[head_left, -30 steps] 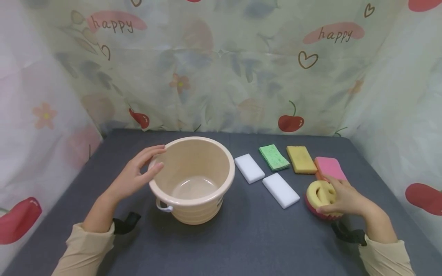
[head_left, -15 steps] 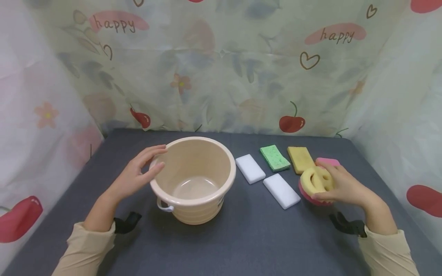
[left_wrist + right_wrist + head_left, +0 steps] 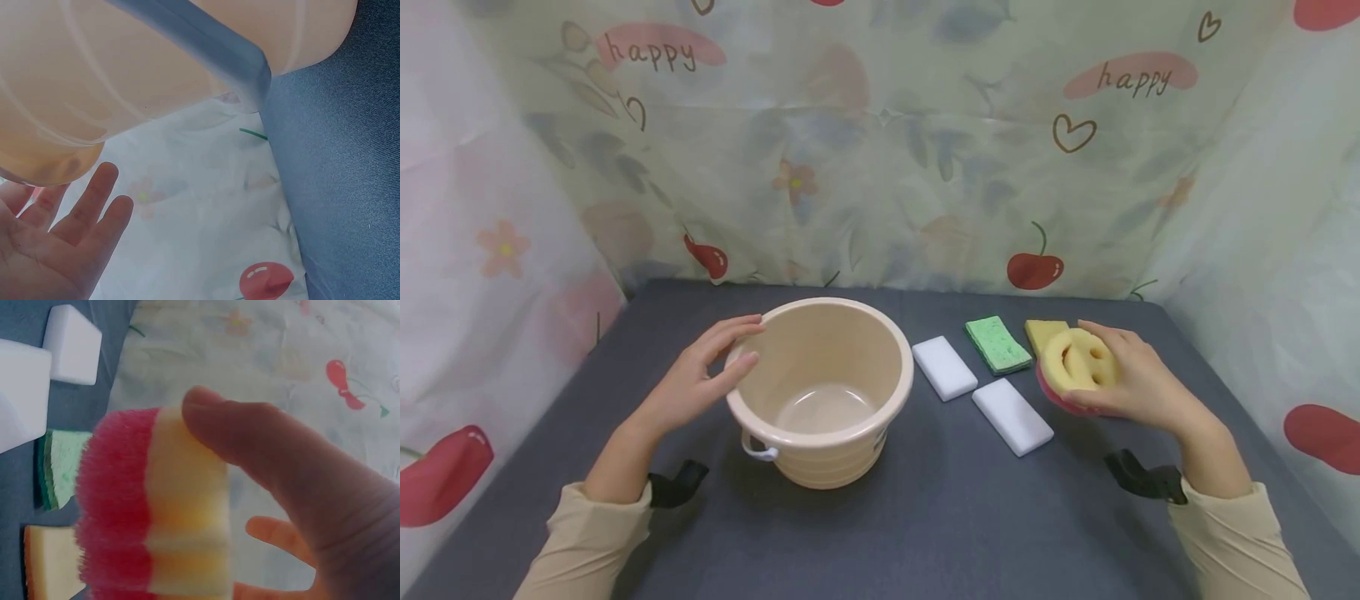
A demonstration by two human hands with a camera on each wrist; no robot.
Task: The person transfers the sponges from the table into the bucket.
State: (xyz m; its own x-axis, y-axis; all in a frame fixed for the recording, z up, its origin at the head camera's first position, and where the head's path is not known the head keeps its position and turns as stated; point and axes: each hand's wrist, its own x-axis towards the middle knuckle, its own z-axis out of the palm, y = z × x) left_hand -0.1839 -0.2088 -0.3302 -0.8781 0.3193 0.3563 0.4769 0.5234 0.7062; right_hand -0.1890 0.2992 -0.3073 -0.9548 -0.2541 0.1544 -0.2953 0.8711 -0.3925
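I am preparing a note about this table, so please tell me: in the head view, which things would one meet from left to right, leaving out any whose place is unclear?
Left hand, cream bucket, white block nearest the bucket, green sponge, smiley sponge, right hand.

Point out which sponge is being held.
The round smiley sponge, yellow over red, gripped in the right hand. The green sponge, partly covered yellow sponge and two white blocks are rectangular and unheld.

Yellow-and-red smiley sponge, beige bucket, cherry-print curtain
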